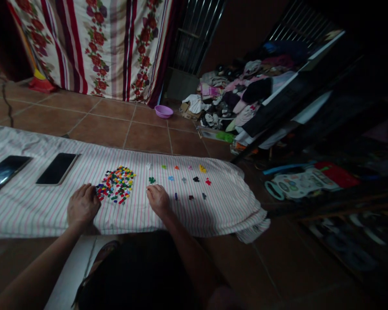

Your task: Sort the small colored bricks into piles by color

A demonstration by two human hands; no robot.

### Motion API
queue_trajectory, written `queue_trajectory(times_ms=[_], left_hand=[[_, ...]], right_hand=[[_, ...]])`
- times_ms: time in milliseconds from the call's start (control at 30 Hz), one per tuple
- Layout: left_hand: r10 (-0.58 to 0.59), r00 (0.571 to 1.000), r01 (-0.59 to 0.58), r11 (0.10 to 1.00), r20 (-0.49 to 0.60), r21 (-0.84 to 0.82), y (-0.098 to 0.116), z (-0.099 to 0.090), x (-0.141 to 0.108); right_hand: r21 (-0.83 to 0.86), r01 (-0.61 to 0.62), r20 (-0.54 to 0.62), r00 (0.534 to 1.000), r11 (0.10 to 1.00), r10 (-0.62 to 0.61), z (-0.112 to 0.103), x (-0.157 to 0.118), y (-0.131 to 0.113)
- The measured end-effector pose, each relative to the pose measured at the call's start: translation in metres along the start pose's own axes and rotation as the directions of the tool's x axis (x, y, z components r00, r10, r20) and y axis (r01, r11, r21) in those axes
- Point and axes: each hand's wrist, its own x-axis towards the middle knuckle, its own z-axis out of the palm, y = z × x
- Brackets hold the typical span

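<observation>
A mixed pile of small coloured pieces (118, 185) lies on the striped cloth (129, 219). My left hand (83, 204) rests at the pile's left edge, fingers bent and close together; what they touch or hold is hidden. Right of the pile, my right hand (158, 199) is closed, fingertips pressed together over something too small to make out. Just above it sits a dark green cluster (151, 180). Further right are small single-colour groups in rows, among them yellow (202, 168), red (208, 181), black (195, 179), light blue (171, 178) and dark blue (176, 196).
Two phones, one (57, 168) nearer the pile and another (6, 172) at the far left, lie on the cloth. Beyond the table are a purple basin (164, 112) on the tiled floor, a floral curtain (98, 47) and heaped clothes (236, 94).
</observation>
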Motion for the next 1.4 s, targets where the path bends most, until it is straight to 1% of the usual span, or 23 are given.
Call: queue_trajectory(times_ms=[200, 433, 600, 733, 900, 1100, 1167, 1300, 1400], left_hand=[[0.033, 0.999, -0.033, 0.999, 0.024, 0.042, 0.002, -0.005, 0.001], [0.063, 0.998, -0.065, 0.995, 0.030, 0.076, 0.003, -0.007, 0.001], [0.067, 0.998, -0.065, 0.990, -0.014, 0.129, 0.001, -0.004, 0.001], [0.122, 0.991, -0.112, 0.978, -0.048, 0.173, 0.000, -0.003, 0.003], [0.158, 0.985, -0.142, 0.971, -0.071, 0.193, 0.000, -0.004, 0.004], [0.119, 0.992, -0.109, 0.977, -0.044, 0.184, 0.000, -0.002, 0.002], [0.111, 0.993, -0.101, 0.978, -0.046, 0.183, -0.001, -0.001, 0.002], [0.133, 0.990, -0.123, 0.975, -0.045, 0.186, -0.001, -0.001, 0.003], [0.136, 0.990, -0.125, 0.974, -0.046, 0.188, -0.001, -0.002, 0.004]], right_hand=[[0.028, -0.018, -0.148, 0.989, 0.999, 0.022, -0.003, -0.007, 0.039], [0.008, -0.066, -0.220, 0.973, 0.998, 0.066, -0.013, -0.014, 0.070], [0.012, -0.085, -0.271, 0.959, 0.996, 0.085, -0.018, -0.016, 0.090], [0.002, -0.128, -0.316, 0.941, 0.992, 0.122, -0.025, -0.017, 0.111], [-0.005, -0.208, -0.364, 0.911, 0.978, 0.192, -0.037, -0.016, 0.142], [0.011, -0.324, -0.422, 0.856, 0.946, 0.298, -0.057, -0.013, 0.177], [0.032, -0.345, -0.436, 0.840, 0.938, 0.323, -0.063, -0.012, 0.186], [0.064, -0.399, -0.450, 0.806, 0.915, 0.383, -0.072, -0.010, 0.203], [0.061, -0.430, -0.448, 0.795, 0.901, 0.410, -0.076, -0.010, 0.214]])
